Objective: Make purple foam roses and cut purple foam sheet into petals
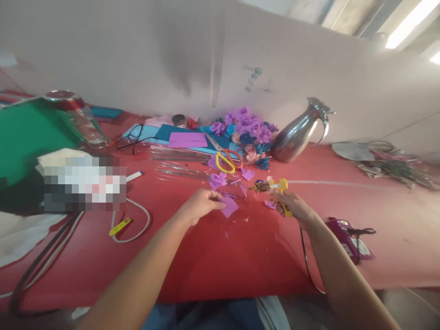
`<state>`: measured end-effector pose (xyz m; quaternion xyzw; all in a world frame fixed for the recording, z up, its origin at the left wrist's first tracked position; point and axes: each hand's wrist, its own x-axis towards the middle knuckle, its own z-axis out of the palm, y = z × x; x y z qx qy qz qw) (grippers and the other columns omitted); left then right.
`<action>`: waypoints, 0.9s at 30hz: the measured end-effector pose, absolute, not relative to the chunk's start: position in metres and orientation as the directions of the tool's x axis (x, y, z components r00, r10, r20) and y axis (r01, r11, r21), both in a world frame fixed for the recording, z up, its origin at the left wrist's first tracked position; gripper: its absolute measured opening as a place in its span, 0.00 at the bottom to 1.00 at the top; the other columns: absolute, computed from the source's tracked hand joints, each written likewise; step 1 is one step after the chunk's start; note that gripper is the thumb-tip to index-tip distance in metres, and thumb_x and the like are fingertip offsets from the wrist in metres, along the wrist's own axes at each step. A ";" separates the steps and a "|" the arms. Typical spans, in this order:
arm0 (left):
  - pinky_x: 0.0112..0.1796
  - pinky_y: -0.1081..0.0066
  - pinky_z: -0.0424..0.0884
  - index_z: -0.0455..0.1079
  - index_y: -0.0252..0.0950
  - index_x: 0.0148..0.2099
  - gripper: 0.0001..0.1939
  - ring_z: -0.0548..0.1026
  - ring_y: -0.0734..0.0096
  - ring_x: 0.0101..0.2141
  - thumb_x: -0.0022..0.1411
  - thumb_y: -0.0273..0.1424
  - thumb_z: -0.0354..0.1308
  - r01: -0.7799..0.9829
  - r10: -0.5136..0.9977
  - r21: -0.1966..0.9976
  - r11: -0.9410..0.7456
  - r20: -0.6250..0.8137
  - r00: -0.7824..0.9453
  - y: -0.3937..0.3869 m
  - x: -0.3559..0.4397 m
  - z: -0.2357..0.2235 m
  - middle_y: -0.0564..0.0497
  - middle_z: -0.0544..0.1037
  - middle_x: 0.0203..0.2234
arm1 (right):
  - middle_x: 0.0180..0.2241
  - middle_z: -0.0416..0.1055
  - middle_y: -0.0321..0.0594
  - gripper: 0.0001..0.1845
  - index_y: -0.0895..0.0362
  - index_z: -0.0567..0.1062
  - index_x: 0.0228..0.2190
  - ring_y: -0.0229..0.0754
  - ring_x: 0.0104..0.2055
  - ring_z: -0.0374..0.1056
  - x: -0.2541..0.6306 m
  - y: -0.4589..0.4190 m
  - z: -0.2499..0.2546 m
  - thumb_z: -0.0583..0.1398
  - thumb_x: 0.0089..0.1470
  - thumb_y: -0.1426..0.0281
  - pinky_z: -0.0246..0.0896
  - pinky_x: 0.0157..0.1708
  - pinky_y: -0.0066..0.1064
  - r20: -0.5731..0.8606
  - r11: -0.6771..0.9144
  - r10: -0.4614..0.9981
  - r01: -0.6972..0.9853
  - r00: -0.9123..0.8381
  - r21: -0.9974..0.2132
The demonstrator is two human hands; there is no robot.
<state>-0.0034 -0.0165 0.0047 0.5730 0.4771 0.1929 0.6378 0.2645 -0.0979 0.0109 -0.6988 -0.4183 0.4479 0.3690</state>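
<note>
The left hand pinches a purple paper square over a red desk as the right hand grips a yellow glue gun; desktop stretches from the square to the near edge, scissors and clustered flowers beyond.

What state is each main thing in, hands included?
Purple square: pinched, spread out
Left hand: pinching the purple square
Yellow glue gun: gripped, nozzle toward picture left
Right hand: closed around the yellow glue gun
Scissors: lying down
Eyeglasses: arms look unfolded
Metal jug: lid looks shut
Clear jar: lidded
</note>
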 end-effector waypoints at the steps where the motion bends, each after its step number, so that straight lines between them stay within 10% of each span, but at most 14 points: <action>1: 0.25 0.73 0.55 0.71 0.35 0.27 0.06 0.58 0.79 0.19 0.43 0.30 0.63 0.285 0.780 0.910 0.302 -0.408 0.474 -0.016 -0.004 0.007 0.58 0.68 0.17 | 0.16 0.61 0.30 0.25 0.59 0.69 0.27 0.31 0.16 0.53 0.273 -0.091 0.012 0.59 0.45 0.48 0.47 0.17 0.25 -0.326 -0.384 0.912 0.242 0.247 -0.891; 11: 0.28 0.72 0.60 0.69 0.34 0.28 0.09 0.66 0.75 0.24 0.42 0.28 0.63 0.253 0.826 0.926 0.280 -0.367 0.428 -0.012 -0.005 0.001 0.54 0.72 0.22 | 0.20 0.63 0.33 0.25 0.58 0.69 0.26 0.30 0.17 0.52 0.288 -0.087 0.013 0.58 0.46 0.47 0.46 0.17 0.26 -0.329 -0.372 0.921 0.219 0.209 -0.902; 27: 0.28 0.71 0.61 0.69 0.35 0.26 0.06 0.69 0.69 0.25 0.41 0.30 0.61 0.488 0.867 0.871 0.061 -0.288 0.406 -0.010 -0.004 -0.015 0.53 0.72 0.19 | 0.18 0.50 0.29 0.22 0.55 0.61 0.19 0.33 0.21 0.47 0.200 -0.130 0.010 0.52 0.55 0.53 0.44 0.21 0.27 -0.172 -0.121 0.985 0.661 -0.012 -0.741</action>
